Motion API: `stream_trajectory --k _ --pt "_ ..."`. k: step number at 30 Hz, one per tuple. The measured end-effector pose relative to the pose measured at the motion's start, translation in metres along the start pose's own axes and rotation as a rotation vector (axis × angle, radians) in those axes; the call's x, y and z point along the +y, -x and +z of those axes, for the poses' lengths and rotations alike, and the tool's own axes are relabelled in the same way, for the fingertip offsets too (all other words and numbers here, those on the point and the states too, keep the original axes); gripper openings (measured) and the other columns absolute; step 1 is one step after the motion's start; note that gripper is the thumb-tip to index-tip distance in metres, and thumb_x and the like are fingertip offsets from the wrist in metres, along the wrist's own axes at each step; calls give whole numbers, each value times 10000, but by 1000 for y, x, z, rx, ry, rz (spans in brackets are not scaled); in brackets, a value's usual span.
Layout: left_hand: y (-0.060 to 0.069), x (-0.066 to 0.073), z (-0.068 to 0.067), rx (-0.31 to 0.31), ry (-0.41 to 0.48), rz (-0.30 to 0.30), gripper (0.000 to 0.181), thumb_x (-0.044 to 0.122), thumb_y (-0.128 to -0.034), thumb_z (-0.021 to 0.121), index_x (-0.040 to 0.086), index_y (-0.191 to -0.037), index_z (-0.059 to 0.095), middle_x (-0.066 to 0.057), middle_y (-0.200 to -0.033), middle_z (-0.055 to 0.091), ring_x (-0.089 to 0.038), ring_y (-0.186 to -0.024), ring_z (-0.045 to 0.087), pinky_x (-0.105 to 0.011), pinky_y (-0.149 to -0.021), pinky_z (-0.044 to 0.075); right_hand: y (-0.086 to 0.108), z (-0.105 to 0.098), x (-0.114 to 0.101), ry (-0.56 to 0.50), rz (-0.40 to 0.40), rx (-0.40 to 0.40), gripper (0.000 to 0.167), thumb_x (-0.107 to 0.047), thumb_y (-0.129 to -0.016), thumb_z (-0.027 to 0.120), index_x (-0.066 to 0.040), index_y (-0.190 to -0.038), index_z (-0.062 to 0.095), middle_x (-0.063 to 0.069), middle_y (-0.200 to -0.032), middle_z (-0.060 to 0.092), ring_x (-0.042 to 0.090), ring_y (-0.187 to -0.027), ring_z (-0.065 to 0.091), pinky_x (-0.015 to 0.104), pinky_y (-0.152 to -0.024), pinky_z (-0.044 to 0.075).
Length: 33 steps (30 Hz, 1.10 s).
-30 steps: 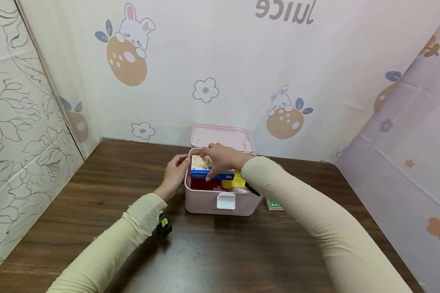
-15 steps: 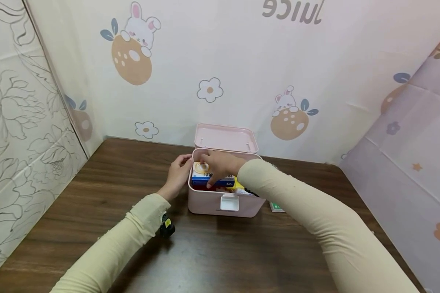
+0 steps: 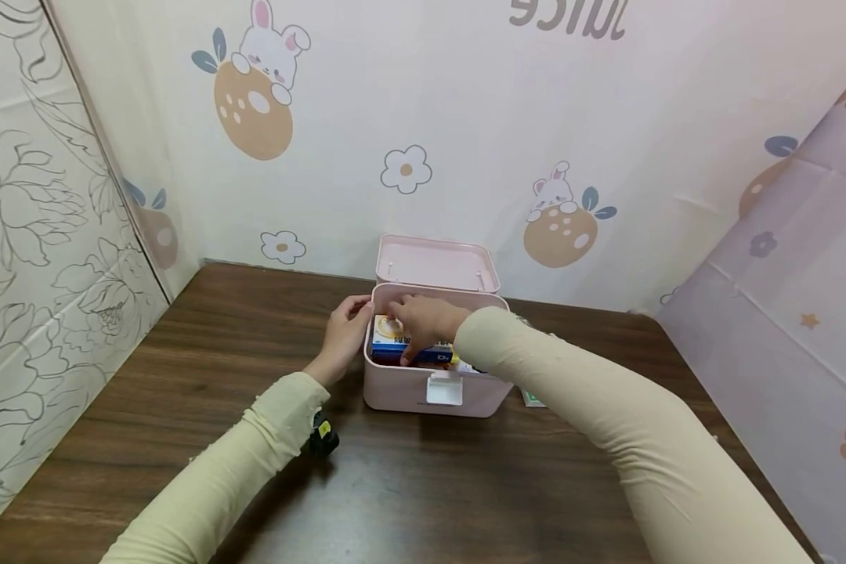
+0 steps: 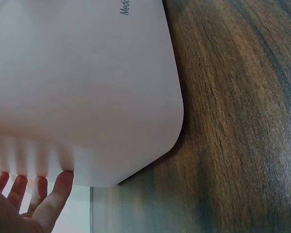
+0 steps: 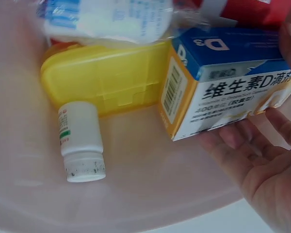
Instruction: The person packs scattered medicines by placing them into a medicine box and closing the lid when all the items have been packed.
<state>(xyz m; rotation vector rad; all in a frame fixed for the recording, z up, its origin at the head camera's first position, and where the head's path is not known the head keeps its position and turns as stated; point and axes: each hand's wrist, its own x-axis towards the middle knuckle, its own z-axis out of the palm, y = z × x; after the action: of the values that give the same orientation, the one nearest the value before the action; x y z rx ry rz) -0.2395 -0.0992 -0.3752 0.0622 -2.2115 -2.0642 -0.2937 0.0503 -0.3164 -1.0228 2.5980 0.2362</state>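
Note:
Inside a pink plastic box with its lid up, my right hand (image 3: 428,319) grips a white, blue and orange vitamin D drops carton (image 5: 242,92). Its thumb lies on the blue face and its fingers on the opposite side, as the right wrist view shows. The carton is below the rim, at the box's left end. My left hand (image 3: 343,335) touches the outside of the pink box (image 3: 395,395) near its left rim. In the left wrist view, straight fingers (image 4: 60,187) rest against the pink wall.
Beside the carton lie a yellow plastic case (image 5: 106,80), a white pill bottle (image 5: 82,138), a plastic-wrapped white and blue pack (image 5: 106,19) and something red (image 5: 252,12). A green and white pack (image 3: 532,399) is right of the box on the wooden table (image 3: 395,486).
My right hand has lowered the carton deeper into the box, at its left end. My left hand stays at the box's left side. The head view has shifted slightly.

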Motion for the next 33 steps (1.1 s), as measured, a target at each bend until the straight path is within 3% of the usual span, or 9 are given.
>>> stream_trajectory --k 11,17,22,26,33 --pt "1 2 0 -10 -2 -4 385 188 -1050 486 -34 -1358 549 -221 -1318 553 -324 -1216 511 -458 -1038 427 -2 3 -4 47 10 -18 814 -433 -796 843 -96 -1437 473 128 -1359 528 283 -1244 481 443 -1073 413" --pt "1 1 0 -9 -8 -6 393 191 -1048 483 -38 -1361 543 -223 -1320 549 -328 -1219 507 -465 -1041 424 2 -3 0 61 21 -48 817 -506 -803 812 -102 -1433 486 110 -1374 514 259 -1254 494 437 -1058 429" --pt "1 -1 1 2 -13 -1 398 189 -1042 485 -43 -1360 544 -230 -1329 548 -334 -1234 500 -471 -1054 412 16 -14 10 -11 29 -48 816 -485 -808 816 -87 -1434 474 120 -1387 522 258 -1255 513 422 -1078 413" --pt "1 -3 1 6 -19 -4 400 189 -1043 479 -43 -1364 540 -231 -1338 542 -336 -1240 496 -475 -1061 406 32 -25 19 -82 8 5 731 -437 -825 816 -87 -1394 518 129 -1363 561 268 -1219 532 432 -1075 415" --pt "1 1 0 -2 -50 -27 416 208 -1056 456 -28 -1394 511 -214 -1380 515 -334 -1279 463 -485 -1093 377 74 -44 35 -163 -64 168 652 -348 -828 825 -42 -1339 560 183 -1318 581 340 -1208 534 487 -1035 439"
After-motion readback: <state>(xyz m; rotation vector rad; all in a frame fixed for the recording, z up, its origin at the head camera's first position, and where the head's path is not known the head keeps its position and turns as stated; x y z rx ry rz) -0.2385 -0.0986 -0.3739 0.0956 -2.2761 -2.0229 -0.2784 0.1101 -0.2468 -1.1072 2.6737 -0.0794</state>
